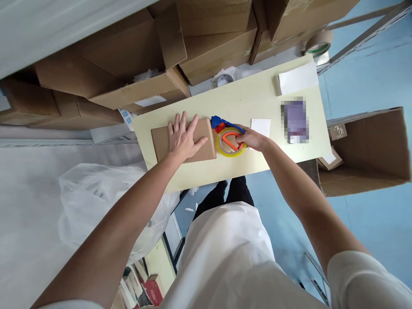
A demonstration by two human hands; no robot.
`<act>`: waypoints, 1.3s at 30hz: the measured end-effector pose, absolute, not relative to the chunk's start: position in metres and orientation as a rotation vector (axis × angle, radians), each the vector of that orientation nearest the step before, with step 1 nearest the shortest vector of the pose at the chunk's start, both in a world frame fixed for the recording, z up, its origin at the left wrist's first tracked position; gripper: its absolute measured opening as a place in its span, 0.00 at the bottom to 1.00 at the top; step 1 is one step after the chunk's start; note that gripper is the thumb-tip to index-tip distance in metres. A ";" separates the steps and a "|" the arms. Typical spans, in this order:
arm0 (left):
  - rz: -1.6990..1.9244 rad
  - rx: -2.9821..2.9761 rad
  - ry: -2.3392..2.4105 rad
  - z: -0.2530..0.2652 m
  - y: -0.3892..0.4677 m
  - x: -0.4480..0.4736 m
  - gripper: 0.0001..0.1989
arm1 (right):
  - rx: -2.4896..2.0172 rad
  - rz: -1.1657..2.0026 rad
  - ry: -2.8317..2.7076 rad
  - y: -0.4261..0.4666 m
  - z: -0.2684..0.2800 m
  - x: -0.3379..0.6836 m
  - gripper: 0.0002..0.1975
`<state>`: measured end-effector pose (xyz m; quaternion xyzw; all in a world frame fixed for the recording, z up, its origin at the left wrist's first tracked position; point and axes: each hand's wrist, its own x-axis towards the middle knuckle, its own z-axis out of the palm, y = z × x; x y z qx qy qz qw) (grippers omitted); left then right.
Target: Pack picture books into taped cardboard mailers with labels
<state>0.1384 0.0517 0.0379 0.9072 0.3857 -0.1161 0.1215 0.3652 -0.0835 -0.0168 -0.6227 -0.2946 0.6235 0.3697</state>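
A closed cardboard box [161, 139] lies on the pale yellow table [244, 103]. My left hand [185, 137] rests flat on its top, fingers spread. At the right end of the box is a tape dispenser [228, 122], blue and orange-red, carrying a roll of clear yellowish tape [222, 148]. Wrapped round the dispenser's handle are the fingers of my right hand [251, 138], partly hidden by the tool. The dispenser's head is close to the box edge; whether it touches, I cannot tell.
A white paper square [260, 127], a blurred purple item [295, 118] and a white stack [298, 79] lie to the right. Large open cartons [128, 92] line the back. Another open carton [370, 150] stands past the right edge; a plastic bag [96, 201] hangs at left.
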 end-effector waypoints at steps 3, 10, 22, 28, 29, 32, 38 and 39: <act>-0.312 2.644 1.136 0.034 0.054 0.146 0.41 | -1.562 1.662 -0.697 -0.082 -0.021 0.363 0.38; -0.332 2.651 1.179 0.033 0.053 0.145 0.41 | -1.520 1.631 -0.713 -0.109 -0.036 0.347 0.42; -0.299 2.629 1.138 0.030 0.049 0.142 0.41 | -1.729 1.816 -1.154 -0.191 -0.020 0.330 0.45; -0.309 2.658 1.086 0.030 0.048 0.139 0.41 | -1.828 1.780 -1.727 -0.126 -0.018 0.384 0.42; -0.313 2.662 1.084 0.030 0.048 0.139 0.41 | -1.853 1.745 -1.799 -0.113 -0.015 0.389 0.41; -0.341 2.666 1.072 0.032 0.048 0.139 0.41 | -1.918 1.695 -2.056 -0.085 0.001 0.389 0.37; -0.320 2.625 1.135 0.035 0.045 0.144 0.40 | -1.940 1.648 -2.297 -0.109 0.046 0.370 0.31; -0.300 2.608 1.161 0.034 0.044 0.145 0.40 | -1.996 1.578 -2.211 -0.119 0.056 0.371 0.32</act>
